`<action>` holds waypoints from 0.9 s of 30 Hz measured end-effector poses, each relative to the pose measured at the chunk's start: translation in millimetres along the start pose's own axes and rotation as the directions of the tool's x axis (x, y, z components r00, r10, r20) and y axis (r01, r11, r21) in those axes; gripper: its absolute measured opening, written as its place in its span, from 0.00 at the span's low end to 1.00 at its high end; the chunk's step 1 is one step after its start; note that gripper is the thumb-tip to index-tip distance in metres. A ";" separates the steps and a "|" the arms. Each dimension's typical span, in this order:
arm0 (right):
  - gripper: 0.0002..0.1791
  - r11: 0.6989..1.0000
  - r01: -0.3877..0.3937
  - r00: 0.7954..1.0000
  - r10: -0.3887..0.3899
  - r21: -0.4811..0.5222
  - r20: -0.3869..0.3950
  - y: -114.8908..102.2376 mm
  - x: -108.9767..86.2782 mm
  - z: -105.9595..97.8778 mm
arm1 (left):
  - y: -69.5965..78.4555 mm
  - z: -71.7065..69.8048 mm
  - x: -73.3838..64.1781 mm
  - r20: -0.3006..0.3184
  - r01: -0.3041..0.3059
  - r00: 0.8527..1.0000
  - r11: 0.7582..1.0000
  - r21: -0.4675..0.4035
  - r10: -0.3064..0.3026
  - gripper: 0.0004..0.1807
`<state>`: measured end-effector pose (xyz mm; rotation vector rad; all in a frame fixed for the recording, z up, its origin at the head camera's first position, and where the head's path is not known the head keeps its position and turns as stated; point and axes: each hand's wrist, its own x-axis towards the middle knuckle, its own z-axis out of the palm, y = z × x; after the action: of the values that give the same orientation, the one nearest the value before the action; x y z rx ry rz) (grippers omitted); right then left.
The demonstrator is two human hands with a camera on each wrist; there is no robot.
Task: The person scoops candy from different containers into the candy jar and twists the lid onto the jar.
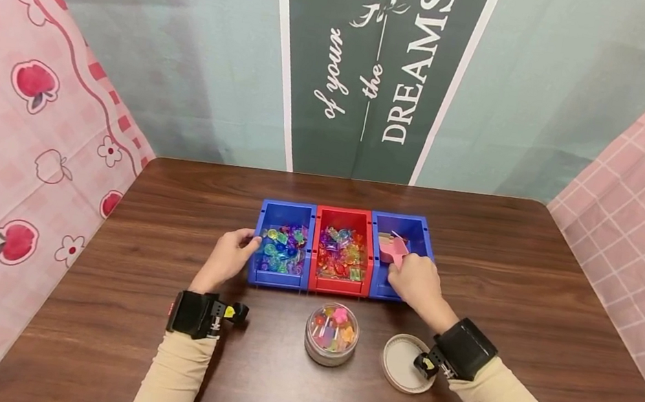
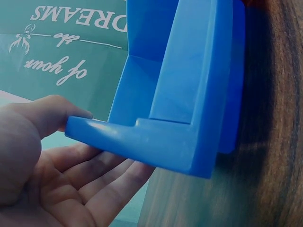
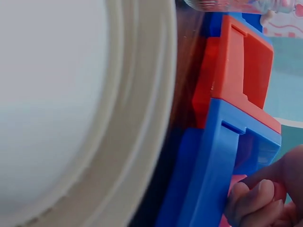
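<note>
My left hand (image 1: 228, 258) holds the side wall of the left blue bin (image 1: 278, 280), thumb over the rim and fingers along the outside, as the left wrist view shows. Colourful translucent beads (image 1: 282, 250) lie in that bin. My right hand (image 1: 418, 283) reaches into the right blue bin (image 1: 412, 227) and grips a pink scoop (image 1: 392, 248) by its handle. In the right wrist view, curled fingers (image 3: 258, 201) hide most of the scoop. Some small light-coloured pieces lie by the scoop, too small to tell.
Between the blue bins stands a red bin (image 1: 338, 287) with red, yellow and purple beads. In front is a clear round jar (image 1: 328, 353) of colourful charms. A whitish round lid (image 1: 401, 360) lies to its right, below my right wrist. Cloth hangs behind the wooden table (image 1: 139, 340).
</note>
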<state>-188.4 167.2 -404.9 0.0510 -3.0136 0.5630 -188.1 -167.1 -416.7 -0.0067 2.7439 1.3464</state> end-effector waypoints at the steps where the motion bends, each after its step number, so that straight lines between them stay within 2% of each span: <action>1: 0.21 1.000 0.003 1.000 -0.003 0.008 -0.021 0.5 -1.2 0.9 | 0.0 0.0 0.0 0.000 0.001 1.000 1.000 -0.001 -0.001 0.22; 4: 0.21 0.999 0.007 0.998 -0.005 0.035 -0.060 1.7 -4.8 2.6 | 0.0 0.3 0.1 -0.001 0.000 1.000 1.000 0.001 0.000 0.22; 11: 0.19 0.994 -0.019 0.996 0.029 0.107 -0.089 5.2 -12.1 0.1 | 0.8 0.1 -0.7 -0.001 0.005 1.000 1.000 -0.002 -0.005 0.23; 17: 0.17 0.988 -0.027 0.995 0.041 0.152 -0.088 9.4 -18.3 -3.1 | 1.0 -0.6 -1.0 0.004 0.003 1.000 1.000 -0.003 -0.003 0.23; 27: 0.15 0.985 -0.051 0.995 0.065 0.162 -0.080 13.5 -31.6 -6.9 | 0.3 -0.4 -0.6 0.014 0.023 1.000 1.000 -0.014 -0.023 0.23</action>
<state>-157.1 182.9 -405.8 -0.0511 -2.8895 0.7902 -187.5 -167.2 -416.1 -0.0299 2.7143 1.3556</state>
